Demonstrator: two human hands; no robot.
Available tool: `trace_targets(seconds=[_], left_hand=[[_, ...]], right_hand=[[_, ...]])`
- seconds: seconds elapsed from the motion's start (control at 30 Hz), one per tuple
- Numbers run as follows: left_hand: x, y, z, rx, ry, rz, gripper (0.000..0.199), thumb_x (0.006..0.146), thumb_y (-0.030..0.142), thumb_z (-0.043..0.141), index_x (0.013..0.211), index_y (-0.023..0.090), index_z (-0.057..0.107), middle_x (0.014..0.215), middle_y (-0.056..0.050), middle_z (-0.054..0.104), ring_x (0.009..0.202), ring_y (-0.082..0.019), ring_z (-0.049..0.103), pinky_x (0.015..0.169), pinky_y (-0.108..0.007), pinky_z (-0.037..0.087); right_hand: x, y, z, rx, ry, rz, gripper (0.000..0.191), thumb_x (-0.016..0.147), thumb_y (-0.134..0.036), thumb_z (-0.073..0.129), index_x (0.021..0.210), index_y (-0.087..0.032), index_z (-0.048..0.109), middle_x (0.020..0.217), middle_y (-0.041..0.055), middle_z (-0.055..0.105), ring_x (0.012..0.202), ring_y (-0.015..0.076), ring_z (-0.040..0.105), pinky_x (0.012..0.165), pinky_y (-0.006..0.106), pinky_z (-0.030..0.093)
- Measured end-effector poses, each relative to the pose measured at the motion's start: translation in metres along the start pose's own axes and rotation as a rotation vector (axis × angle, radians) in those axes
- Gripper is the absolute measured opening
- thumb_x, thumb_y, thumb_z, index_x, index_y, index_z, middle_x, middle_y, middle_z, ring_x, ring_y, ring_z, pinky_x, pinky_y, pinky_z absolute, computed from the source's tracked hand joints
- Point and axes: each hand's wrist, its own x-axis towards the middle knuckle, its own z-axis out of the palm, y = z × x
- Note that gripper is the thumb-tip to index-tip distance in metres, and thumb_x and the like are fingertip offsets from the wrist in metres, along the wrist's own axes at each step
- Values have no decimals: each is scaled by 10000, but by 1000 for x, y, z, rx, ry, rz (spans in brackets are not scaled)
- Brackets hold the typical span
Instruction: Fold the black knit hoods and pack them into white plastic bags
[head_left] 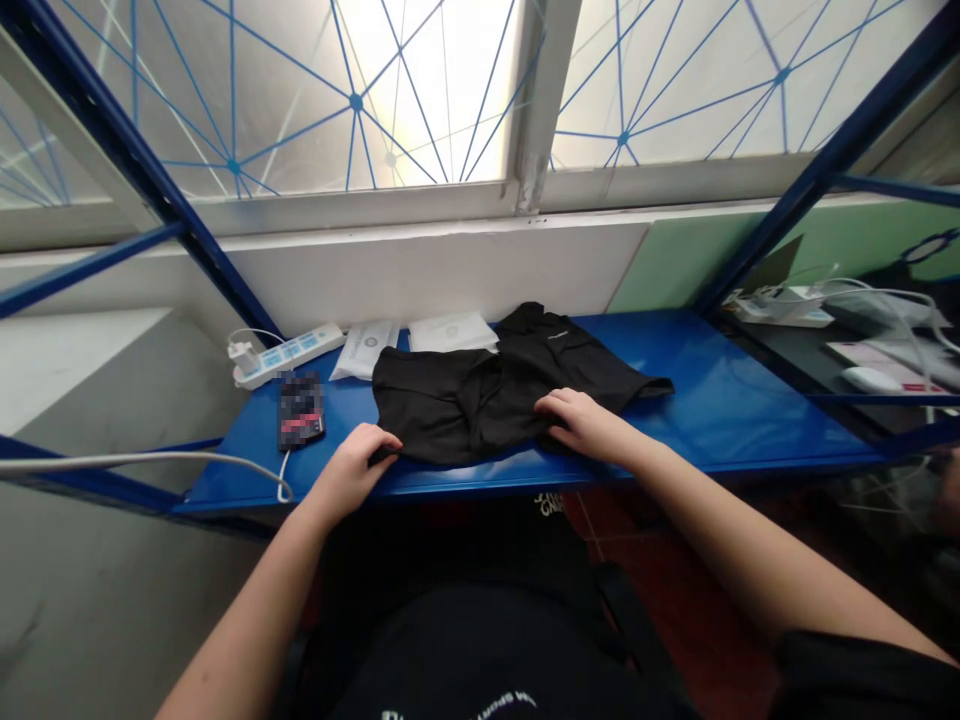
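1. Glass window panels (442, 90), frosted and printed with blue lines and dots, span the far side; their tops are cut off.
2. Blue desk (720, 420) beneath them, its surface partly covered.
3. Black top (480, 640) worn by the person, at the near side; its white lettering is cut off below.
4. Black garment (442, 400), lying mid-desk toward the near edge. Dark folds make its full shape hard to read. It looks matte and creased, with a flatter left part, a bunched middle, a small pale mark at far right and a flared opening at right.
5. Left hand (360, 460), reaching in from near left, thumb and fingers pinching the garment's near left corner.
6. Right hand (574, 420), reaching in from near right, fingers bent onto the garment; I cannot tell whether they grip it.
7. White packets (366, 350) at the far side, one partly hidden by the garment.
8. White power strip (292, 352), far left.
9. Phone (301, 410), left, its screen pixelated.
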Motion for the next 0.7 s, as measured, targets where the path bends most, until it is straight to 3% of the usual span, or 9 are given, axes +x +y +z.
trace_targets(seconds=[0.1,0.23,0.3,0.4,0.57,0.63,0.7], left_hand=[[-11,-7,8,0,-21,-23,128,882,308,626,960,262,718,978,-72,697,1013,-265,626,935,-447,525],[-18,-6,3,-102,28,-70,109,884,333,636,927,264,708,1073,-69,716,1120,-278,641,1050,-464,476],[-21,-2,1,-150,111,-168,145,891,373,634,956,258,692,1029,-60,725,1043,-273,671,1002,-445,502],[-17,7,1,-222,296,-318,224,901,429,618,1007,237,661,978,-52,711,946,-253,672,898,-388,532],[38,8,1,-352,500,-401,288,903,419,587,1081,193,611,1049,-90,701,995,-247,671,921,-372,516],[71,-1,-5,-169,534,-423,264,886,367,605,1078,186,604,1089,-119,694,1050,-268,661,968,-396,485],[100,-12,-11,26,455,-518,334,865,322,640,1163,188,571,1095,-150,692,1072,-304,658,964,-430,470]], right_hand=[[-13,-3,15,-29,110,-70,274,930,-228,587,1181,-252,695,1281,148,628,1182,315,590,993,502,476],[-23,-3,27,-1,248,-135,211,965,-233,542,1034,-268,738,1199,124,683,1148,303,616,1031,538,464],[-26,-4,28,88,341,-84,192,963,-249,543,1031,-277,720,1161,110,699,1132,299,628,1044,536,465],[-22,-12,21,232,389,50,187,977,-286,508,1052,-264,678,1068,103,712,1033,286,667,944,476,528],[24,-16,-1,242,417,297,173,947,-355,561,1002,-218,652,972,90,724,911,261,681,836,392,516],[48,-6,-7,186,347,375,196,935,-395,589,925,-212,660,899,76,723,849,248,674,777,362,496],[66,6,-10,105,245,447,251,933,-441,595,858,-212,665,836,71,711,805,243,658,719,341,470]])
